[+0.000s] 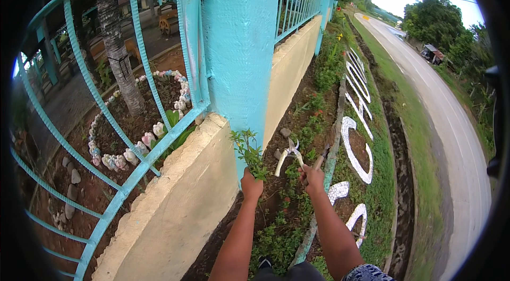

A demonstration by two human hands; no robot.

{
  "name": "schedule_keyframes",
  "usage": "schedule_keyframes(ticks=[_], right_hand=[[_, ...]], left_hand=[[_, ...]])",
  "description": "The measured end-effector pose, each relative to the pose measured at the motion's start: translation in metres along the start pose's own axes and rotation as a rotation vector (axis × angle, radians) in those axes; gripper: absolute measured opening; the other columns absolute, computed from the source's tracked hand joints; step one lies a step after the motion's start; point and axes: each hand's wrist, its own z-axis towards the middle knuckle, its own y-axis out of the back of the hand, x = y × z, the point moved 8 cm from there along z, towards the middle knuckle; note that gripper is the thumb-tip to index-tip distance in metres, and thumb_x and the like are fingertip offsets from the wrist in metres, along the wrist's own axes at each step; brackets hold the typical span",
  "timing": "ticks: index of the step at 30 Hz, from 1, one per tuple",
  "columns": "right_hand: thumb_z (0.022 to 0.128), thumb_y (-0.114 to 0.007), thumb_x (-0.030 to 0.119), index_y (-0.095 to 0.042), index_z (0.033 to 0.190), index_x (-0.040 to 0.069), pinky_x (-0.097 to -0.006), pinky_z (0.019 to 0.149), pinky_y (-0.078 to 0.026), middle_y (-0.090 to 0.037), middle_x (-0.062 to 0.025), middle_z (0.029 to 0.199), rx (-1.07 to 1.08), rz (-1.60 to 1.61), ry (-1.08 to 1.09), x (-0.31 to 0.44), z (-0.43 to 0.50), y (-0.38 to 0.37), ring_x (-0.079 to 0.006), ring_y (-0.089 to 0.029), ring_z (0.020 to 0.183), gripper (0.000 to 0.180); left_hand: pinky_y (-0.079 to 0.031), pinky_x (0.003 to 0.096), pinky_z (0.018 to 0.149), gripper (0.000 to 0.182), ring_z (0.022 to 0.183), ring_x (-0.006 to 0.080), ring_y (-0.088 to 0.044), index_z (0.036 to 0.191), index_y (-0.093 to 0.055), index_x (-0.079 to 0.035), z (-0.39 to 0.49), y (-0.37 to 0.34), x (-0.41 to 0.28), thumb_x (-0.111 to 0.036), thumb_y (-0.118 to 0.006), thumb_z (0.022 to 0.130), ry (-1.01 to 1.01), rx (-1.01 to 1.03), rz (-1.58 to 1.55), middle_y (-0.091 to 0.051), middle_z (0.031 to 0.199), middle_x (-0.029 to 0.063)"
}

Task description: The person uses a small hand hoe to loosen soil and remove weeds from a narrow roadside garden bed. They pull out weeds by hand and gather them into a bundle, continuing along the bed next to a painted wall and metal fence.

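My left hand (252, 186) is closed around a bunch of leafy green cuttings (252, 153), held upright in front of the turquoise pillar (241, 50). My right hand (313, 179) grips a pair of pruning shears (294, 154) by one pale handle. Their blades stand apart and the other handle hangs free to the left. A second tool with a wooden handle (318, 162) and a dark pointed tip also sticks out of my right hand; its exact kind is unclear. Below the hands, low green plants (285, 201) grow in a strip of brown soil.
A cream wall (187, 217) topped by a turquoise metal fence (131, 165) runs along the left. On the right, a narrow concrete edging (334, 137) borders grass with large white letters (356, 149). Beyond lie a ditch (398, 185) and a paved road (446, 113).
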Motion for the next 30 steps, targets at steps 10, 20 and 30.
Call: schedule_keyframes(ticks=[10,20,30], right_hand=[[0.084,-0.055,0.005,-0.05,0.09,-0.004,-0.0267,0.045,-0.044,-0.06,-0.0102,0.072,0.0,0.078,0.054,0.038,-0.004,-0.05,-0.0122,-0.049,0.051,0.012],[0.086,-0.055,0.008,-0.054,0.092,-0.002,-0.024,0.046,-0.045,-0.059,-0.0071,0.073,0.021,0.033,0.023,0.045,0.001,-0.083,-0.0098,-0.049,0.055,0.012],[0.084,-0.055,0.005,-0.052,0.087,-0.004,-0.0262,0.045,-0.043,-0.06,-0.0096,0.07,0.076,0.019,0.07,0.041,0.036,-0.088,-0.0117,-0.05,0.051,0.01]], left_hand=[[-0.046,0.0462,0.056,0.037,0.067,0.038,-0.061,0.101,-0.05,0.003,0.02,0.028,-0.047,-0.019,-0.065,0.075,-0.154,0.027,0.028,-0.062,0.073,0.021],[-0.046,0.046,0.064,0.034,0.077,0.0416,-0.059,0.104,-0.051,-0.002,0.04,0.037,-0.05,-0.013,-0.061,0.073,-0.107,0.027,0.073,-0.063,0.079,0.0218],[-0.044,0.045,0.057,0.076,0.073,0.0398,-0.059,0.133,-0.025,0.0,0.051,0.023,-0.025,0.003,-0.062,0.066,-0.118,-0.102,0.152,-0.059,0.076,0.0217]])
